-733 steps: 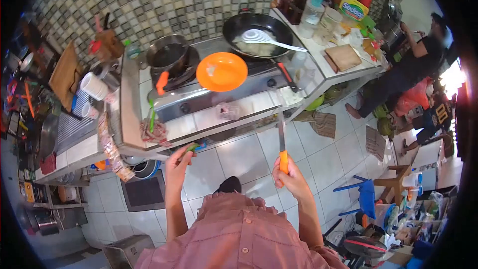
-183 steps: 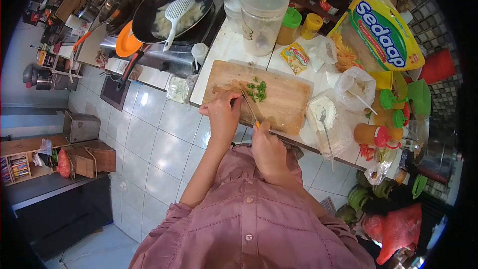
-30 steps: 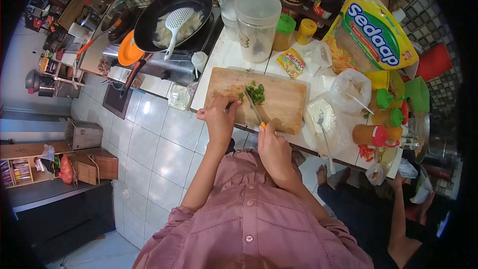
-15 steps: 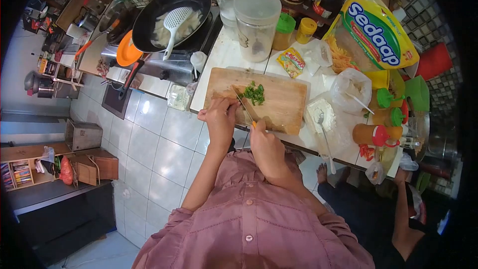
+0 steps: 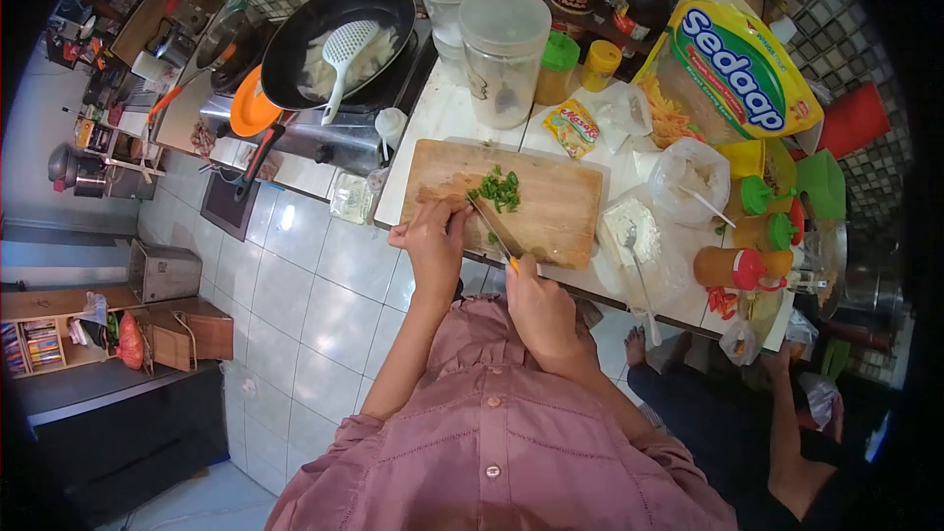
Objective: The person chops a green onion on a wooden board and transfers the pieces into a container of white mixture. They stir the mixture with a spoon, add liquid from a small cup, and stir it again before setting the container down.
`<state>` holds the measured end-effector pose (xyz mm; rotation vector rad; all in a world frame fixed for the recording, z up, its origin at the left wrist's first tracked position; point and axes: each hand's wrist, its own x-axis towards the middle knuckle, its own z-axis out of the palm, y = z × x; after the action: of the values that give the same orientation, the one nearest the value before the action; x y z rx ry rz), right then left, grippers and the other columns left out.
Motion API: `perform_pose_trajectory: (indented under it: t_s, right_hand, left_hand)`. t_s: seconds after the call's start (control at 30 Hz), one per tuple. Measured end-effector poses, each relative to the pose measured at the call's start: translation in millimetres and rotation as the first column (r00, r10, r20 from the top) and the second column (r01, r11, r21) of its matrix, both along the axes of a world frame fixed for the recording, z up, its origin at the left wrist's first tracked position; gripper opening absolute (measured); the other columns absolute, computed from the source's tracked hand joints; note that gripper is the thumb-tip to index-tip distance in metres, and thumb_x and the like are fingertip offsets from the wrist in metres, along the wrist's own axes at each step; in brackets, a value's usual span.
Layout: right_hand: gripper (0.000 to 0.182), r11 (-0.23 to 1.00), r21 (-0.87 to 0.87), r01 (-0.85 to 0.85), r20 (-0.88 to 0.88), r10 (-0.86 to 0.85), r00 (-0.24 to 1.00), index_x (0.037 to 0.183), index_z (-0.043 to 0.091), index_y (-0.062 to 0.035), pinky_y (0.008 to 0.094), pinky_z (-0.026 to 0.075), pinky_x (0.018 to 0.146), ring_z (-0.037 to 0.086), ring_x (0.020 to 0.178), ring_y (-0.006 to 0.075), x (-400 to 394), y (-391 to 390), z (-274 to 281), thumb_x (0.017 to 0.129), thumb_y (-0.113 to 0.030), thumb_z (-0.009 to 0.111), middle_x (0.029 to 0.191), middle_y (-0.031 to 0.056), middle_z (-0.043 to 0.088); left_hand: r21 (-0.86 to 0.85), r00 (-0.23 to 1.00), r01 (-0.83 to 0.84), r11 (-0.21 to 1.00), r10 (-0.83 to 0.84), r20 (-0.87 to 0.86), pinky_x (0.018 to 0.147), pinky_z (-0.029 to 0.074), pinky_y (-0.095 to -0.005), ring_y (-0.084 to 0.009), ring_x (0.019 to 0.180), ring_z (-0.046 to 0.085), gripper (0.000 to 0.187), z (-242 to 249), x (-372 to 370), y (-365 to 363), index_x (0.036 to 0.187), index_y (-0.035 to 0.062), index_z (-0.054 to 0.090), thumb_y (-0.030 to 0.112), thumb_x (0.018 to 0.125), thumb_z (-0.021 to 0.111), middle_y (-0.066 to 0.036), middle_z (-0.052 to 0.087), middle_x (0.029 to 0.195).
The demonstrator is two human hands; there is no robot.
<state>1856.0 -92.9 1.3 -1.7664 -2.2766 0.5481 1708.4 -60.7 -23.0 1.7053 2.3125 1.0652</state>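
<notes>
A wooden cutting board [image 5: 560, 199] lies at the counter's front edge with a small pile of chopped green leaves [image 5: 499, 189] on it. My right hand [image 5: 539, 307] is closed round the yellow handle of a knife [image 5: 498, 227], whose blade slants up and left over the board below the pile. At the board's lower left, my left hand [image 5: 433, 238] has its fingers pressed together beside the blade tip; what they hold, if anything, is hidden. A few green bits lie near the blade.
Behind left, a black pan [image 5: 285, 44] with a white slotted spoon [image 5: 346, 51] sits on the stove. Jars, sauce bottles [image 5: 723, 267], a yellow packet [image 5: 742, 69] and a white tray with a spoon stand right. Another person's legs show at lower right.
The knife and my right hand have moved slightly down and right. Its blade now lies lower, and green bits show below the pile. My left hand stays nearly in place.
</notes>
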Motion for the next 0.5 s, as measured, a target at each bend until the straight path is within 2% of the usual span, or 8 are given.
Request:
perform_pose_trajectory:
  t_s: [0.1, 0.23, 0.3, 0.5]
  right_hand:
    - [0.025, 0.998, 0.059, 0.038, 0.013, -0.039, 0.999, 0.086, 0.048, -0.0062, 0.0409, 0.049, 0.04, 0.061, 0.047, 0.0311, -7.7, 8.6, -5.7, 0.091, -0.03, 0.049, 0.049, 0.0139, 0.057]
    - [0.025, 0.995, 0.097, 0.012, -0.036, -0.009, 0.999, 0.085, 0.048, -0.0056, 0.0407, 0.048, 0.039, 0.06, 0.046, 0.0312, -2.3, 11.7, -6.8, 0.092, -0.03, 0.048, 0.048, 0.0138, 0.056]
    - [0.025, 0.995, 0.097, 0.021, -0.119, -0.01, 0.993, 0.084, 0.048, -0.0052, 0.041, 0.047, 0.039, 0.059, 0.045, 0.0317, 0.7, 12.5, -5.8, 0.092, -0.029, 0.047, 0.048, 0.0143, 0.055]
    - [0.024, 0.995, 0.104, -0.005, -0.186, 0.025, 0.982, 0.084, 0.049, -0.0058, 0.0416, 0.046, 0.039, 0.058, 0.044, 0.0323, -3.0, 13.8, -2.7, 0.092, -0.028, 0.047, 0.047, 0.0146, 0.054]
  left_hand:
    - [-0.004, 0.997, -0.006, 1.0, 0.006, -0.076, 0.073, 0.023, -0.0356, -0.0145, 0.073, 0.057, 0.006, 6.3, 4.0, -4.5, 0.082, 0.0133, 0.069, 0.014, 0.077, 0.066, 0.002, 0.065, 0.082]
    - [0.044, 0.987, -0.01, 0.999, 0.017, -0.161, 0.075, 0.022, -0.0372, -0.0138, 0.076, 0.056, 0.008, 6.4, 3.8, -10.3, 0.085, 0.0142, 0.069, 0.015, 0.078, 0.065, 0.002, 0.063, 0.082]
    - [0.038, 0.988, -0.004, 0.999, 0.009, -0.154, 0.075, 0.022, -0.0375, -0.014, 0.076, 0.056, 0.007, 2.0, -0.8, -8.2, 0.084, 0.014, 0.069, 0.015, 0.078, 0.065, 0.002, 0.063, 0.081]
    - [-0.02, 0.995, -0.009, 1.0, 0.007, -0.101, 0.075, 0.022, -0.038, -0.0143, 0.076, 0.055, 0.005, 2.4, -6.0, -1.3, 0.082, 0.0131, 0.067, 0.016, 0.079, 0.065, 0.002, 0.063, 0.081]
